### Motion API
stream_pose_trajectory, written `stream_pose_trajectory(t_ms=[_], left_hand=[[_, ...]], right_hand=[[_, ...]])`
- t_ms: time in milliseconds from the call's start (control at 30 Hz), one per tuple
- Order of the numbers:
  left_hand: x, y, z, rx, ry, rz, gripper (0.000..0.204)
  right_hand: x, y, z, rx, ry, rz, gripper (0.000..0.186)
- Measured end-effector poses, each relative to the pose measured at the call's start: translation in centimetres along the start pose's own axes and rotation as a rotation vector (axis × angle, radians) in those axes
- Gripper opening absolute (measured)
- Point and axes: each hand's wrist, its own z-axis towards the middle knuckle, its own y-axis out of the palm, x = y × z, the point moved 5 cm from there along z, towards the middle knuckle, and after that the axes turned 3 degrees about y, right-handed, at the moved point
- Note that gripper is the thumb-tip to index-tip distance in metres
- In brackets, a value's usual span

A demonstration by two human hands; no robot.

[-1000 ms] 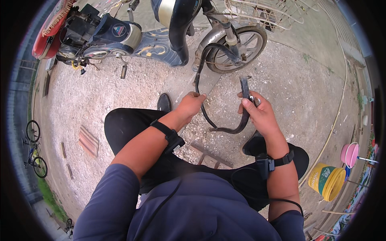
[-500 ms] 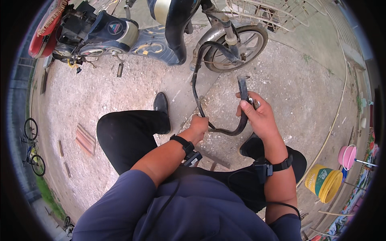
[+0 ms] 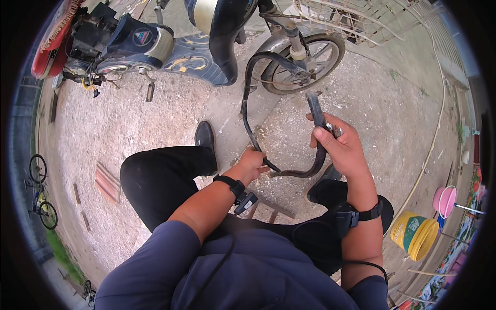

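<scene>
A long, black, rubber-looking tube bends in a wide curve from beside the scooter's front wheel down to my hands. My left hand is closed round its lower part, fingers pinching low between my knees. Another stretch of black tube runs right from there and curves up into my right hand. That hand grips it with the thumb on top, and a flat end sticks up past the fingers. Something small and shiny shows by the right fingers, too hidden to name. Near my left hand the two stretches nearly meet; I cannot tell whether they join.
A dark scooter stands ahead, with a wire basket at its front. A yellow bucket and a pink bucket are at right. Bricks lie at left on gravelly ground. A hose runs along the right.
Both hands keep their grip. My right hand has shifted slightly right, and the tube's left curve has swung a little to the left. Near my left hand the two stretches now look more separate.
</scene>
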Motion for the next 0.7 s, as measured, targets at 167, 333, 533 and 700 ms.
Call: stream_pose_trajectory(t_ms=[167, 333, 533, 700], left_hand=[[1.1, -0.7, 0.1, 0.056, 0.039, -0.015, 0.019], [1.8, -0.9, 1.1, 0.058, 0.035, -0.012, 0.021], [3.3, -0.1, 0.6, 0.028, 0.064, -0.029, 0.024], [3.5, 0.1, -0.2, 0.06, 0.072, -0.035, 0.025]], right_hand=[[0.6, -0.6, 1.9, -0.007, -0.002, -0.012, 0.046], [0.1, -1.0, 4.6, -0.017, -0.063, -0.005, 0.043], [-1.1, -1.8, 8.5, -0.058, -0.028, 0.012, 0.038], [0.0, -3.4, 11.0, -0.045, -0.002, 0.011, 0.038]])
